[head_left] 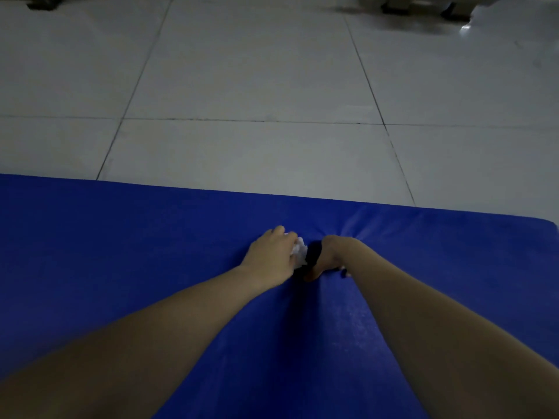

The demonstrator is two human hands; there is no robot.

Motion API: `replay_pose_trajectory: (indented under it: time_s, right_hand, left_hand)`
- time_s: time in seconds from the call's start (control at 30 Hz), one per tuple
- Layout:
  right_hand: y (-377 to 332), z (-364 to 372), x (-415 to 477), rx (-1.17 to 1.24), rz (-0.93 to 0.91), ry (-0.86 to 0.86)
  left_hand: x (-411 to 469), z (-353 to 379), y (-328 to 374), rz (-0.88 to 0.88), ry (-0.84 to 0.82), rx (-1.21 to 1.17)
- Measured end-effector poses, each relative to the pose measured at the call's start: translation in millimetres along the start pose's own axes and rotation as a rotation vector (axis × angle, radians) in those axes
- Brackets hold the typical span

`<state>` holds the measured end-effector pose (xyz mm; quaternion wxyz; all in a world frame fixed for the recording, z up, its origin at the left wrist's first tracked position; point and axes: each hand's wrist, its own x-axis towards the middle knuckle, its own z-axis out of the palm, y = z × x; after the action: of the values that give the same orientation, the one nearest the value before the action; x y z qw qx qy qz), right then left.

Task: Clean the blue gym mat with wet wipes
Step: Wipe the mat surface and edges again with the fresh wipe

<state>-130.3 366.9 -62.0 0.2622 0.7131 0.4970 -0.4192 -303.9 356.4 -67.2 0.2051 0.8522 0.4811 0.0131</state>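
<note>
Mat: We see a blue gym mat (136, 252) lying flat and filling the lower half of the view; its far edge runs across the middle and its far right corner is rounded.
Left hand: Our left hand (272, 255) rests on the mat near its far edge, about midway along it, with the fingers curled over a wet wipe (299, 252) and holding it against the mat.
Wipe: The wet wipe is white and crumpled, and it pokes out from under the left fingers on the side facing the other hand.
Right hand: Our right hand (331, 254) sits on the mat just beside the wipe, wrist bent and pressing down. The mat dents under it, and creases fan out toward the far edge. Its fingers are tucked out of sight, so we cannot tell whether it is open or closed.
Arms: Both bare forearms reach out across the mat from its near side.
Floor: Beyond the far edge of the mat lies a pale tiled floor (242, 71) with dark grout lines.
Background: Well beyond the mat, at the far right, stand dark furniture legs (423, 7), too dim to identify.
</note>
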Motion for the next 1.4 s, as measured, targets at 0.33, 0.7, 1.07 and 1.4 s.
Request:
replay_pose_trajectory:
  time_s: [0.33, 0.7, 1.07, 1.4]
  right_hand:
    - [3.2, 1.0, -5.4, 0.051, -0.007, 0.072]
    - [-0.5, -1.3, -4.8, 0.085, 0.017, 0.061]
    - [-1.6, -1.0, -1.1, 0.073, 0.041, 0.074]
    - [5.8, 8.3, -2.8, -0.029, -0.005, 0.188]
  left_hand:
    - [71.0, 3.6, -22.3, -0.032, 0.277, 0.109]
    - [97.0, -0.7, -25.5, 0.091, 0.201, 0.129]
    - [54.3, -39.9, -137.3, -0.286, 0.254, 0.165]
    - [66.8, -11.6, -83.3, -0.493, 0.361, -0.004]
